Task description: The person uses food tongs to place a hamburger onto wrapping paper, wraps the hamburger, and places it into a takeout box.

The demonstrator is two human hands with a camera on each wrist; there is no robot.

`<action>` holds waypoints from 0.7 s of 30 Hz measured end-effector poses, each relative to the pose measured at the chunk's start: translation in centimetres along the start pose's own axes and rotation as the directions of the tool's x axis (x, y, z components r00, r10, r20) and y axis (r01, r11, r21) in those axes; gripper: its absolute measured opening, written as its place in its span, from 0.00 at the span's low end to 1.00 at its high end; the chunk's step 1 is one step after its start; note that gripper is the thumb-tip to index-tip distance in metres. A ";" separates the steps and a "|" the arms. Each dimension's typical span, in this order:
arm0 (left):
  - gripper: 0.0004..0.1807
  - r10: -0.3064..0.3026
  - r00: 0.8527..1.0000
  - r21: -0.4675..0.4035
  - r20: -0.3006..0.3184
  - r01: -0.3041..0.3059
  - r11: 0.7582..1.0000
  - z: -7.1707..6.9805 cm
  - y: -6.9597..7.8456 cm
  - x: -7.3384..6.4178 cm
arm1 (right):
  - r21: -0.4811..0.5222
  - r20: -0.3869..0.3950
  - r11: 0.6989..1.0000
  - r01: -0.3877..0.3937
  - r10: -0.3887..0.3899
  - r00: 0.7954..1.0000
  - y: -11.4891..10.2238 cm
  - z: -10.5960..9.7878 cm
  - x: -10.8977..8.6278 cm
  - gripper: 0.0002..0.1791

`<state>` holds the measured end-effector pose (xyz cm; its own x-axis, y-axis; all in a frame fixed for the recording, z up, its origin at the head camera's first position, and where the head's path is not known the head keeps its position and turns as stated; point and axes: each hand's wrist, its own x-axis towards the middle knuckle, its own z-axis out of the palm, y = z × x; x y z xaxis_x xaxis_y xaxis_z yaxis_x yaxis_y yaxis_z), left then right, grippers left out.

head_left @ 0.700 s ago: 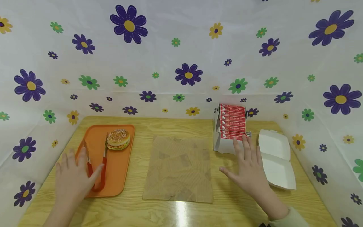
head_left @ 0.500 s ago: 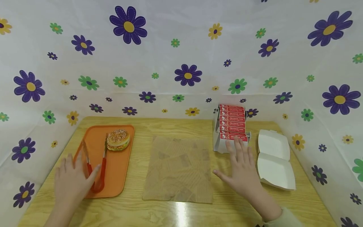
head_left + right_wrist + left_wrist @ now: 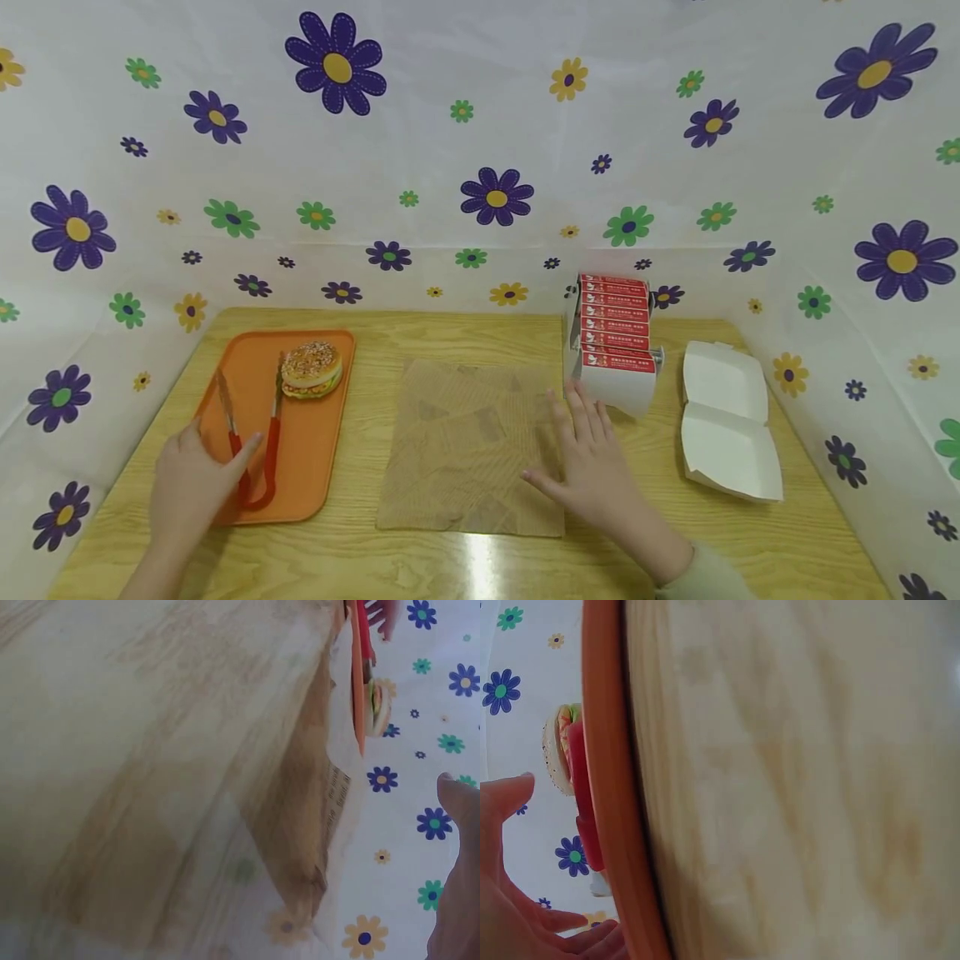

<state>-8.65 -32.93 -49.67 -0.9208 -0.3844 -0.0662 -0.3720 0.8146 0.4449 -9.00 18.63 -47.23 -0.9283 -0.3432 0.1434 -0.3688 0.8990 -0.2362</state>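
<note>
My left hand [image 3: 191, 479] is low over the left side of an orange tray [image 3: 307, 467], its fingers bent at the outer side and its thumb apart. A pair of tongs [image 3: 273, 442] with red handles lies spread on the tray, between my thumb and fingers in the head view. Beside the tongs' tip sits a toy-like hamburger [image 3: 311, 368] with a seeded bun. My right hand [image 3: 596, 467], fingers spread and holding nothing, hovers at the right edge of a sheet of brown printed wrapping paper [image 3: 468, 450].
Behind my right hand stands a white holder with a strip of red printed labels [image 3: 615, 325]. On the far right, a white clamshell box [image 3: 731, 450] lies with its lid folded back. A flower-patterned sheet [image 3: 420, 150] walls the wooden table [image 3: 337, 558] at the back and sides.
My right hand has moved left, from in front of the label holder to the paper's right edge. My left hand's fingers have drawn in and bent near the tongs.
</note>
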 end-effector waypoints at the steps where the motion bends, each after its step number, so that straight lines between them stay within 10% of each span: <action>1: 0.65 -0.021 1.000 -0.019 0.013 0.021 1.000 0.0 0.0 0.1 | 0.006 0.000 1.000 0.008 -0.008 1.000 -0.1 0.3 0.1 0.64; 13: 0.51 -0.055 0.998 -0.018 0.024 0.055 0.998 1.0 0.2 0.0 | 0.038 0.058 0.996 0.087 -0.089 0.994 -0.7 3.5 0.0 0.62; 21: 0.67 -0.062 0.995 0.045 0.077 0.058 0.997 1.9 1.6 -0.3 | 0.097 0.142 0.989 0.109 -0.123 0.982 -0.4 4.4 -0.1 0.61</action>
<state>-9.21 -30.74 -50.66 -0.9024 -0.3992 -0.1625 -0.4301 0.8096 0.3994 -8.96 17.13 -51.42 -0.8734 -0.4858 0.0336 -0.4711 0.8255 -0.3109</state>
